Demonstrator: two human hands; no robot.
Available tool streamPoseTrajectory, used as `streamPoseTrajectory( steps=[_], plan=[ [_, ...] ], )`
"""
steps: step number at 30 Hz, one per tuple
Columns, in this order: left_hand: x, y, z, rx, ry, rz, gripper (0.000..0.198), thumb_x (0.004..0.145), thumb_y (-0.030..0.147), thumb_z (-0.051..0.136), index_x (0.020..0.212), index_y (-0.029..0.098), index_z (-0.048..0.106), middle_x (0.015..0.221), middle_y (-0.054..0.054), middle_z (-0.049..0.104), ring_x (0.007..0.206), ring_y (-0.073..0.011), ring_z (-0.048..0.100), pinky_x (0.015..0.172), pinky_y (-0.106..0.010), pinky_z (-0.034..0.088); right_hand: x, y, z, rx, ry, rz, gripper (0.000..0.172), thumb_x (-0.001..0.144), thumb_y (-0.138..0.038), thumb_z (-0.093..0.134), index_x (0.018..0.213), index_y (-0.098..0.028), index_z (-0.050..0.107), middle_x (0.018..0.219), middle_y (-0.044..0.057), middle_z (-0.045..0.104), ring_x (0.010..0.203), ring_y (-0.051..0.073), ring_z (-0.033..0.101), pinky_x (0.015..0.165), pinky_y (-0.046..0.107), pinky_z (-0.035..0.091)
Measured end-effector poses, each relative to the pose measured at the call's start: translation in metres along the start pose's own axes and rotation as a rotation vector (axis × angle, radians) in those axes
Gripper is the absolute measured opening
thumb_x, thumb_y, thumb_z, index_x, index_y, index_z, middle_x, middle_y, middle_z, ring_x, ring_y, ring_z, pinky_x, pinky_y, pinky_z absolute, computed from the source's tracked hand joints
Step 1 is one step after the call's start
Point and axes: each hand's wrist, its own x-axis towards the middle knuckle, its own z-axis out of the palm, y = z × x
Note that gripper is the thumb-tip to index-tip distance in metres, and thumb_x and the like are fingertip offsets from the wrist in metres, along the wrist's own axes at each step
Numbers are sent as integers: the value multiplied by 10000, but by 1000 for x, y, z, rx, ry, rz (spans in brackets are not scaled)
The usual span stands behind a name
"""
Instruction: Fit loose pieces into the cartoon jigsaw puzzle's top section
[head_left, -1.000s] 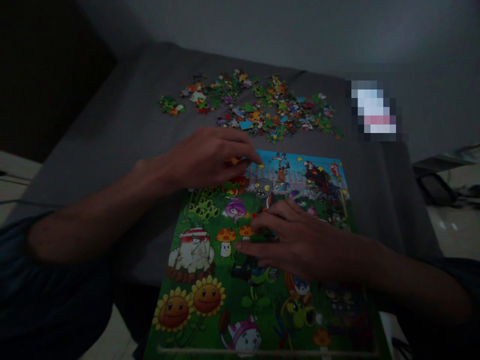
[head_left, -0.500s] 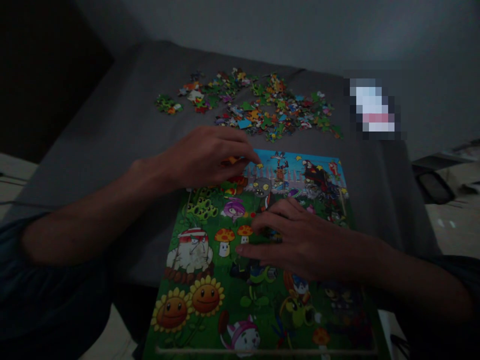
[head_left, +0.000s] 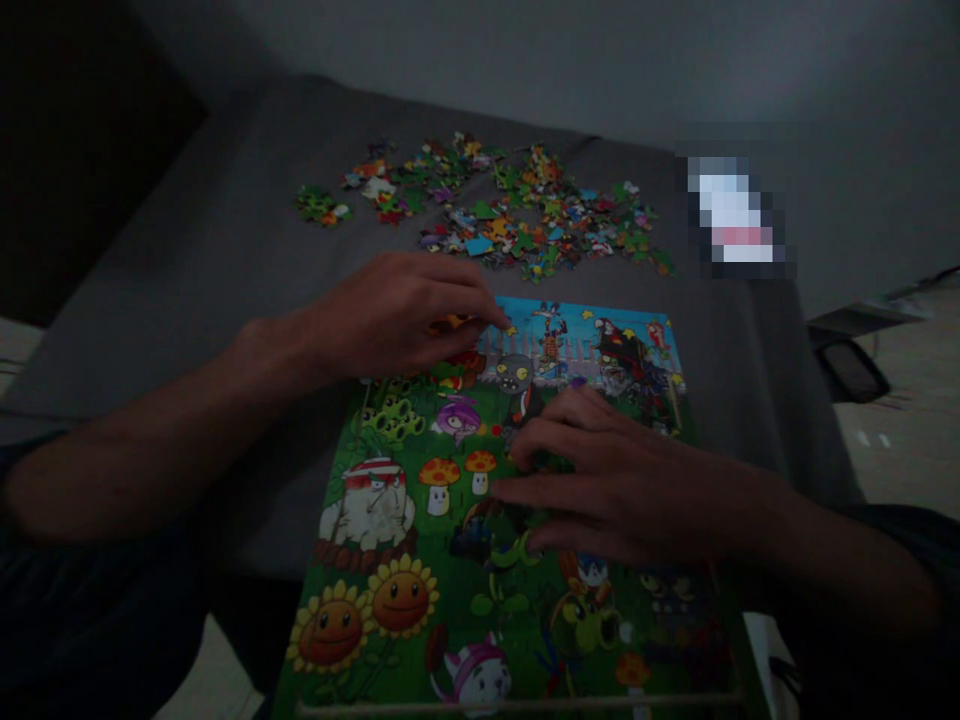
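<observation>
Head-worn camera looks forward and down, close over the jigsaw puzzle [head_left: 397, 610].

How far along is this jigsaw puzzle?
Done: the board shows a full-looking picture of sunflowers and mushrooms, though dim light hides whether that is fitted pieces or print. In hand: the left hand curls over an orange piece at the board's top edge; the right hand rests spread on the board. Still to do: a wide scatter of loose pieces lies beyond it.
</observation>
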Motion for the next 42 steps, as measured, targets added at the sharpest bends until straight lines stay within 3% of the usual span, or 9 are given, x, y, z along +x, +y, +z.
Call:
streamPoseTrajectory(
  steps=[5,12,19,31,42],
  plan=[
    [0,0,0,-4,8,4,268,1035,301,576,1173,266,803,1110,-42,794,1009,-198,762,929,-296,584,2,1,4,19,9,-10,238,1070,-329,642,1231,-198,758,1121,82,689,1052,239,506,923,373,422],
    [1,1,0,-14,-10,-10,265,1034,317,572,1166,287,800,1070,-33,799,1012,-208,769,931,-314,591,5,0,10,26,-6,-17,295,1106,-255,564,1342,-292,736,1063,61,682,984,226,493,799,335,394],
    [1,3,-1,-4,-12,33,266,1047,267,555,1173,253,789,1084,-56,799,1039,-206,764,942,-305,587,5,-1,10,50,53,-7,293,1077,-339,621,1253,-145,753,1053,80,697,1020,243,514,904,368,437],
    [1,4,-1,16,-13,74,260,1052,215,553,1181,181,777,1120,-86,785,1026,-208,749,911,-296,559,9,-4,18,77,87,-83,215,1096,-248,584,1186,-148,753,1004,51,714,967,210,508,862,344,423],
    [1,5,0,25,-32,22,252,1033,211,576,1175,227,784,1098,-57,789,991,-197,740,885,-289,534,12,-5,20,45,133,-135,231,1106,-248,567,1171,-125,752,980,48,705,939,209,494,882,349,407]
  ],
)
